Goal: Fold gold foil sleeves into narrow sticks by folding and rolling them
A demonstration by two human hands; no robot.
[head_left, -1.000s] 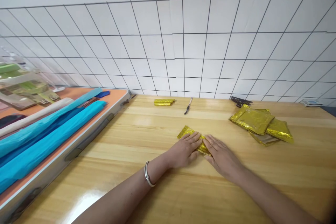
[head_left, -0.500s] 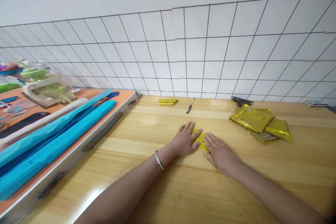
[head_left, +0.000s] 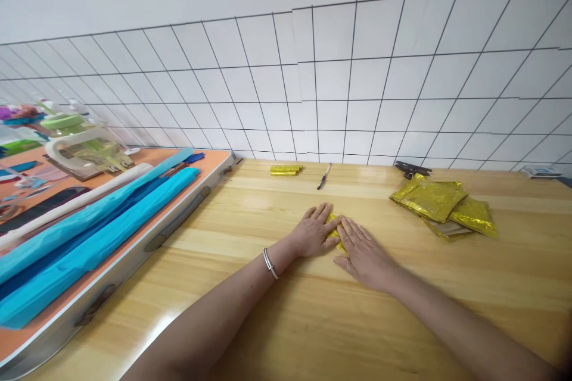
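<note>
Gold wrapper (head_left: 335, 233): flat on wooden table (head_left: 286, 333), between and partly under hands.
Left hand (head_left: 314, 233): open, fingers spread, touching wrapper, no grip.
Right hand (head_left: 367, 257): open, flat, fingers near together, over wrapper edge.
Gold packets (head_left: 431, 200): piled right, contents hidden.
Green-lidded container (head_left: 63, 123): far left, contents unclear.

Hands, two: one left (head_left: 313, 234), one right (head_left: 367, 257); silver bangle (head_left: 269, 263), one; gold foil piece (head_left: 336, 234) under the fingers, one; loose gold foil packets (head_left: 435, 201), at least three, overlap hiding the exact count. Pen (head_left: 325, 176), one; black clip-like article (head_left: 413, 169), one; wooden tabletop (head_left: 290, 321), one; orange tabletop (head_left: 218, 159), one; long turquoise bundles (head_left: 98, 245), two; green-lidded container (head_left: 62, 125), one.
</note>
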